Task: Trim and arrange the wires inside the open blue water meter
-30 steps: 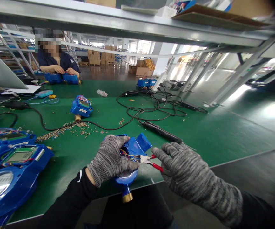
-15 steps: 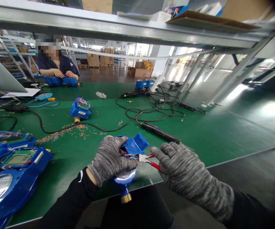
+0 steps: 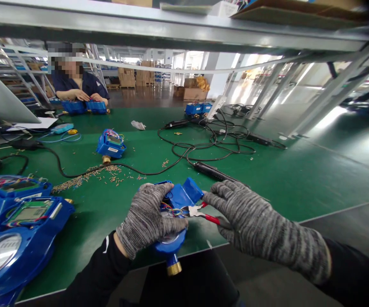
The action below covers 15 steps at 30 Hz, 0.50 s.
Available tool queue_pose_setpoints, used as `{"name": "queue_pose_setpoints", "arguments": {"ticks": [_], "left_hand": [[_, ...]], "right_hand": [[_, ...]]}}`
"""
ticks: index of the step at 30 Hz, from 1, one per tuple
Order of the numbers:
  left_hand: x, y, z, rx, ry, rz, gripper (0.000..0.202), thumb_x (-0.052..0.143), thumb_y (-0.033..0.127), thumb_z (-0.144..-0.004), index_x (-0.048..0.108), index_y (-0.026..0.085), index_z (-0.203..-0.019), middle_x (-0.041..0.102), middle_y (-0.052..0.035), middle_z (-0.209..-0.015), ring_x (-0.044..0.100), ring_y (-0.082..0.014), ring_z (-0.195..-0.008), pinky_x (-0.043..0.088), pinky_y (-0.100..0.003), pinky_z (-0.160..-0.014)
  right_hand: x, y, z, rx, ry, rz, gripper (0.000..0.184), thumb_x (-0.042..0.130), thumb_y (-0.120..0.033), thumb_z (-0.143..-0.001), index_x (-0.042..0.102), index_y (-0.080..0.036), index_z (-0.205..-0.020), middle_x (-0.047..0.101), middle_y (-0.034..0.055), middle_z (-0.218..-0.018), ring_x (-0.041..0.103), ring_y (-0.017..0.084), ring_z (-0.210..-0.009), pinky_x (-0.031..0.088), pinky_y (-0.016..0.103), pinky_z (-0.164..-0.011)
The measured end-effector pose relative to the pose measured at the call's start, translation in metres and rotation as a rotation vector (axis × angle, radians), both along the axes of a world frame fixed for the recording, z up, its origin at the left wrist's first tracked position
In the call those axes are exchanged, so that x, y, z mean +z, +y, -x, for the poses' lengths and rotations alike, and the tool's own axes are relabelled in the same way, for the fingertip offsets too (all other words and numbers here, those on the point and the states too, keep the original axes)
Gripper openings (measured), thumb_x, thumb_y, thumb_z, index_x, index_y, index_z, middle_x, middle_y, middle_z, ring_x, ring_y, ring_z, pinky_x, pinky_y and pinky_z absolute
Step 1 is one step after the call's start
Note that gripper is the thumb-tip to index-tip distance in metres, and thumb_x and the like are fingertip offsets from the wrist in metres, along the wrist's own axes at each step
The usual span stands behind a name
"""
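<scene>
Left hand (image 3: pixel 151 217) tight around blue meter (image 3: pixel 182 197), right hand (image 3: pixel 238 209) tight around red-handled pliers (image 3: pixel 201 212) at its wires (image 3: pixel 169 208).

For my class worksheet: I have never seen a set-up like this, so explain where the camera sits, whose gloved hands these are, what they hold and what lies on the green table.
No machine here: the camera sits on a person's head and looks down at that person's own hands in grey knitted gloves. The left hand closes around a blue meter at the near edge of the green table; its cover stands open, showing coloured wires. The right hand holds red-handled pliers, tips at those wires. On the table lie a black pen-shaped tool on a cable, scattered small brass-coloured pieces and more blue meters at left. Across the table, another person handles two more.
</scene>
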State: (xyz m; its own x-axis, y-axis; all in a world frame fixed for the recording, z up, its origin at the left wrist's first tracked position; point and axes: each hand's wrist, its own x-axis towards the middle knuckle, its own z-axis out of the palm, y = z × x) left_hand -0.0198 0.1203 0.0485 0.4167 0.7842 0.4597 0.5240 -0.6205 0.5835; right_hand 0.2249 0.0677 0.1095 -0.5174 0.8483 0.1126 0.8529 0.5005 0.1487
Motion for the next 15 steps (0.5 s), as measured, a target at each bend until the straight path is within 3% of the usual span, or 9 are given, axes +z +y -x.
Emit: {"name": "queue_pose_setpoints", "arguments": {"ticks": [3,8,15], "left_hand": [[0.001,0.002,-0.002,-0.026,0.012,-0.048,0.076,0.09,0.047,-0.061,0.067,0.009,-0.124,0.073,-0.0166,-0.107,0.067,-0.0335,-0.098,0.056,-0.058,-0.092],[-0.001,0.004,-0.003,-0.041,0.018,-0.084,0.078,0.09,0.049,-0.061,0.068,0.007,-0.122,0.073,-0.0177,-0.107,0.068,-0.0351,-0.097,0.057,-0.059,-0.09],[0.001,0.006,-0.007,-0.046,0.05,-0.121,0.077,0.09,0.05,-0.061,0.069,0.004,-0.12,0.074,-0.0186,-0.103,0.069,-0.0353,-0.093,0.058,-0.061,-0.088]], "right_hand": [[0.0,0.002,0.001,-0.037,-0.043,0.028,0.036,0.065,-0.023,-0.078,0.072,-0.013,-0.111,0.069,0.0155,-0.097,0.062,0.029,-0.084,0.051,0.047,-0.077],[0.006,0.003,0.006,-0.071,-0.153,0.137,0.046,0.073,-0.014,-0.061,0.073,-0.015,-0.107,0.07,0.0147,-0.098,0.064,0.03,-0.082,0.053,0.046,-0.073],[0.014,0.004,0.011,-0.127,-0.143,0.282,0.056,0.071,-0.006,-0.059,0.071,-0.019,-0.113,0.07,0.0093,-0.097,0.067,0.026,-0.077,0.055,0.039,-0.07]]}}
